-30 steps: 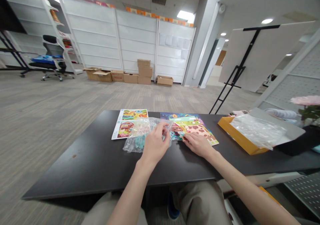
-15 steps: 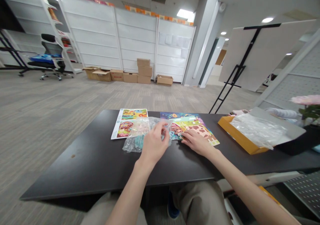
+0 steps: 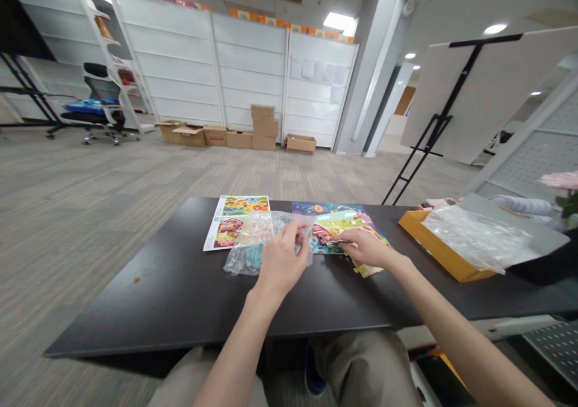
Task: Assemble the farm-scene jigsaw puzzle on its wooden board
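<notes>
My left hand (image 3: 283, 261) is closed on the edge of a clear plastic bag (image 3: 239, 256), which lies crumpled on the black table. Pale blue-green pieces (image 3: 254, 254) show through the bag. To its right, my right hand (image 3: 370, 247) pinches part of a colourful jigsaw puzzle (image 3: 323, 233) with a red barn printed on it. Some interlocking puzzle pieces (image 3: 366, 271) stick out below that hand, turned away from the rest. My fingers hide much of the picture. Partly beneath the bag is a printed picture sheet (image 3: 217, 232) with two farm scenes.
Behind the barn puzzle, a dark blue picture (image 3: 327, 208) lies on the table (image 3: 180, 298). An orange box (image 3: 428, 245) filled with clear plastic bags (image 3: 474, 238) stands at the right. Pink flowers (image 3: 560, 180) rise at the far right edge. Cardboard boxes (image 3: 264, 127) line the back shelving.
My right hand has closed on the puzzle and raised part of it, and the lower right pieces have bent out of line. The left hand keeps its hold on the bag.
</notes>
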`<state>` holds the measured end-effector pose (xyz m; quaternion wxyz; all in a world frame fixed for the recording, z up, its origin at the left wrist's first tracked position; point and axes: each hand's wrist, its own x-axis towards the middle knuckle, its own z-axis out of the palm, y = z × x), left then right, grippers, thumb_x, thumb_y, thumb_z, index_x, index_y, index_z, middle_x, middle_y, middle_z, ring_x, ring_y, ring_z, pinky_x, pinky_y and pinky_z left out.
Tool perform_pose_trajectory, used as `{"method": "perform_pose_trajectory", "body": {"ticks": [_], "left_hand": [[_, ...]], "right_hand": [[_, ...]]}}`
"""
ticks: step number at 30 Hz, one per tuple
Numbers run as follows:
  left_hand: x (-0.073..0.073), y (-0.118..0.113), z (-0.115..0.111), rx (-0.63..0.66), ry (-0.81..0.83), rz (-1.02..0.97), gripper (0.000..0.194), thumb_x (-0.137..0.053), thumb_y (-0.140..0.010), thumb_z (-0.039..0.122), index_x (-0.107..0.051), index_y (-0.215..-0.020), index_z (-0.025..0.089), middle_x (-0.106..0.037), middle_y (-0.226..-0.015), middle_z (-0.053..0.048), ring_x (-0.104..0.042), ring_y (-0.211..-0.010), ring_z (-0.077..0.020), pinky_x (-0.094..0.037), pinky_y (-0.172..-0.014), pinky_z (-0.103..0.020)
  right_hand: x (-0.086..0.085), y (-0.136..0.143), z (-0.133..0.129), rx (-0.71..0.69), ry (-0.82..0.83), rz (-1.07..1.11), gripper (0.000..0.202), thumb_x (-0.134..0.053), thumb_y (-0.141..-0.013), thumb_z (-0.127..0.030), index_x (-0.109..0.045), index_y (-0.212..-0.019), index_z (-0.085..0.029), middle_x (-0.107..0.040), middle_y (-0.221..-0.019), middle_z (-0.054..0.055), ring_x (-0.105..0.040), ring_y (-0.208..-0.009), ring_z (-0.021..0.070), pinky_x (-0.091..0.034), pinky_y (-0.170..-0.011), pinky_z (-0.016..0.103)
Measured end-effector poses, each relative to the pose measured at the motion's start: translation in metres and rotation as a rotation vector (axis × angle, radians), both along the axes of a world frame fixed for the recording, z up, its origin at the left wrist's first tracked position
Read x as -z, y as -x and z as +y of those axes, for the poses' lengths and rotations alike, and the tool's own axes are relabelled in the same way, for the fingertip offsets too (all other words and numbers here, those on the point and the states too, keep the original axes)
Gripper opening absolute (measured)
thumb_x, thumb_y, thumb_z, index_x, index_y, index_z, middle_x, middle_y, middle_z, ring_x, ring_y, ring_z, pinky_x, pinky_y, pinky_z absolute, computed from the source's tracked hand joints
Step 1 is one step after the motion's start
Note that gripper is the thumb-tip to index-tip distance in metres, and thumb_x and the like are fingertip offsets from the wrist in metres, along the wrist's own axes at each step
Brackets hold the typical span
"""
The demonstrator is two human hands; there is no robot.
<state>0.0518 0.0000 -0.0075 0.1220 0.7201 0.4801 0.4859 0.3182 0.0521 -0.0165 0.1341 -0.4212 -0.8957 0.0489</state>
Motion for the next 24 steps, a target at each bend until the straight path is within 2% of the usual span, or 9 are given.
{"method": "perform_pose_trajectory", "body": {"ticks": [3,7,9,13,18,21,24], "left_hand": [[-0.001,-0.001,0.000,-0.002,-0.004,0.005,0.023,-0.055,-0.091,0.017,-0.059,-0.112,0.023,-0.072,-0.096,-0.003,-0.070,-0.086,-0.0178,-0.055,-0.076,-0.030],[-0.002,-0.002,-0.001,-0.002,0.008,0.002,0.022,-0.055,-0.090,0.016,-0.060,-0.111,0.023,-0.073,-0.096,-0.003,-0.070,-0.085,-0.0176,-0.054,-0.072,-0.028],[-0.003,-0.002,-0.001,-0.003,0.010,0.006,0.022,-0.054,-0.090,0.016,-0.060,-0.110,0.023,-0.073,-0.096,-0.003,-0.070,-0.085,-0.0176,-0.054,-0.072,-0.028],[-0.003,-0.003,-0.001,0.002,0.010,0.001,0.021,-0.054,-0.091,0.016,-0.060,-0.109,0.022,-0.073,-0.096,-0.003,-0.070,-0.084,-0.0174,-0.054,-0.072,-0.029],[-0.004,-0.002,-0.001,-0.001,0.001,0.010,0.021,-0.055,-0.090,0.016,-0.060,-0.110,0.023,-0.073,-0.096,-0.003,-0.070,-0.084,-0.0176,-0.055,-0.073,-0.029],[-0.004,-0.001,-0.002,-0.011,0.004,0.018,0.021,-0.054,-0.091,0.016,-0.060,-0.110,0.023,-0.073,-0.097,-0.003,-0.070,-0.085,-0.0181,-0.055,-0.074,-0.030],[-0.004,-0.001,-0.002,-0.008,0.000,0.021,0.020,-0.055,-0.091,0.016,-0.060,-0.109,0.023,-0.073,-0.098,-0.003,-0.071,-0.086,-0.0183,-0.055,-0.075,-0.030]], "right_hand": [[-0.004,-0.003,0.005,-0.011,0.058,0.033,0.023,-0.053,-0.094,-0.025,-0.075,-0.090,-0.021,-0.076,-0.087,0.006,-0.066,-0.079,0.0214,-0.049,-0.074,0.031],[-0.010,0.002,0.005,-0.019,0.129,0.069,0.022,-0.055,-0.092,-0.029,-0.076,-0.093,-0.022,-0.076,-0.091,0.005,-0.066,-0.082,0.0215,-0.048,-0.076,0.030],[-0.011,0.005,0.003,0.010,0.166,0.085,0.022,-0.057,-0.091,-0.033,-0.074,-0.088,-0.021,-0.074,-0.084,0.004,-0.063,-0.076,0.0198,-0.046,-0.071,0.029],[-0.003,0.008,0.002,0.074,0.209,0.147,0.032,-0.056,-0.092,-0.041,-0.064,-0.071,-0.018,-0.060,-0.063,-0.002,-0.049,-0.059,0.0141,-0.037,-0.059,0.026],[0.006,0.004,0.003,0.094,0.237,0.258,0.035,-0.054,-0.093,-0.046,-0.059,-0.072,-0.019,-0.054,-0.065,-0.003,-0.046,-0.061,0.0136,-0.035,-0.058,0.027],[0.006,0.004,-0.001,0.089,0.213,0.228,0.037,-0.054,-0.094,-0.046,-0.056,-0.068,-0.019,-0.053,-0.063,-0.003,-0.045,-0.060,0.0135,-0.034,-0.058,0.027],[0.006,0.009,-0.010,0.155,0.109,0.168,0.036,-0.055,-0.093,-0.043,-0.054,-0.066,-0.019,-0.053,-0.061,-0.002,-0.044,-0.058,0.0135,-0.033,-0.058,0.027]]}}
